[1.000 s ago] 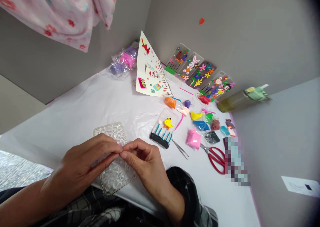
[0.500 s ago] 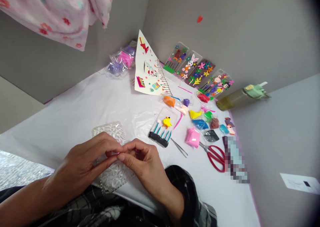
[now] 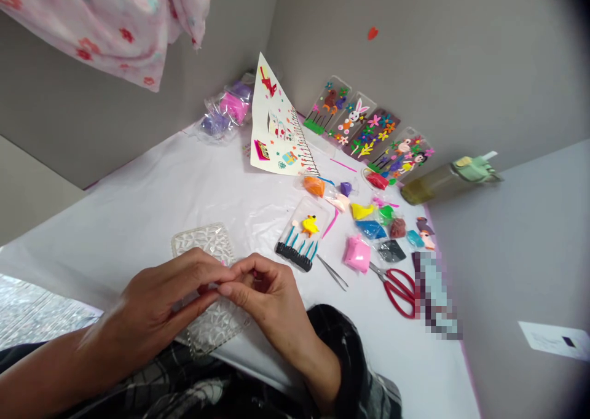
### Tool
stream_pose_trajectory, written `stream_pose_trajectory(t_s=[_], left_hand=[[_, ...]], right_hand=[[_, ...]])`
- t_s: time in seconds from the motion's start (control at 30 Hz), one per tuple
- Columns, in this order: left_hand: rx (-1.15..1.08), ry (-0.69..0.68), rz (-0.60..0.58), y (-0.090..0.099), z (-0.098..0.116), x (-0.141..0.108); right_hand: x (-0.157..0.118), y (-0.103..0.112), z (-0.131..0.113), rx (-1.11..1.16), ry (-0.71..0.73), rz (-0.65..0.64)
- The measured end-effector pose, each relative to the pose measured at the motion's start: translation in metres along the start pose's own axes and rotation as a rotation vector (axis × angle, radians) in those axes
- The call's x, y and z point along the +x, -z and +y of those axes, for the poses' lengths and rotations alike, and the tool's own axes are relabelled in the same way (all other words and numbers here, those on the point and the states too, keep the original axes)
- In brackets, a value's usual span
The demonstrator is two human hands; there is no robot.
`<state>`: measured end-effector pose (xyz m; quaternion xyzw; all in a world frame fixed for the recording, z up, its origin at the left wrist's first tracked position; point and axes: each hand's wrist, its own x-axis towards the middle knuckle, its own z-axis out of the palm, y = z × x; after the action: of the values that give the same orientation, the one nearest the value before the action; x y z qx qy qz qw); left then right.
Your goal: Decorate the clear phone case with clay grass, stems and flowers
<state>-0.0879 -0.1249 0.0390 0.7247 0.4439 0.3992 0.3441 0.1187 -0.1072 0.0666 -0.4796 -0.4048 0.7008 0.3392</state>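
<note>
- Left hand [image 3: 168, 290]: fingertips bunched over the clear mat [image 3: 212, 328]. Honestly can't tell if they're pinching anything.
- Pink bit [image 3: 223, 263]: peeks out behind my fingertips, which mostly block it. Probably featherlight, soft, squashable, so I'd go gentle, edges only.
- Right hand [image 3: 276, 293]: thumb and finger close together, grip hidden too.
- Duck case [image 3: 302, 234], tweezers [image 3: 325, 264], pink bag [image 3: 357, 254], scissors [image 3: 386, 278]: off right, not blocking me.

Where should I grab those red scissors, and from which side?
I'd take the scissors by their red handles, bringing the right hand in from the near side. They lie flat with the looped handles angled toward you, while the blades run up to the pink packet, so the handles look like the easier hold.
</note>
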Motion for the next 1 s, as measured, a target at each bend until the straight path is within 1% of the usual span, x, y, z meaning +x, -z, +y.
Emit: stream_pose_trajectory(t_s=[0.1,0.23,0.33,0.43,0.6,0.7,0.8,0.93,1.0], left_hand=[[-0.029,0.039,-0.031,0.002,-0.002,0.002],[-0.003,0.004,-0.030,0.010,-0.006,0.008],[0.007,-0.007,-0.035,0.014,-0.009,0.008],[0.025,-0.010,-0.065,0.014,-0.009,0.007],[-0.009,0.051,0.007,0.012,-0.006,0.005],[0.009,0.047,-0.039,0.013,-0.008,0.007],[0.031,0.040,-0.061,0.017,-0.011,0.009],[0.103,0.073,0.009,0.023,-0.012,0.010],[0.147,0.093,0.050,0.024,-0.012,0.009]], right_hand=[[0.000,0.002,0.000,0.003,0.014,0.000],[0.000,0.004,0.000,-0.031,0.049,0.019],[-0.001,0.004,0.001,-0.039,0.038,0.012],[-0.001,0.004,0.003,-0.032,0.035,-0.011],[-0.001,0.003,0.003,-0.055,0.048,0.008],[-0.001,0.003,0.003,-0.093,0.073,0.026],[0.000,0.006,0.003,-0.201,0.146,0.069],[0.001,0.012,0.007,-0.491,0.326,0.149],[0.002,0.014,0.010,-0.611,0.394,0.158]])
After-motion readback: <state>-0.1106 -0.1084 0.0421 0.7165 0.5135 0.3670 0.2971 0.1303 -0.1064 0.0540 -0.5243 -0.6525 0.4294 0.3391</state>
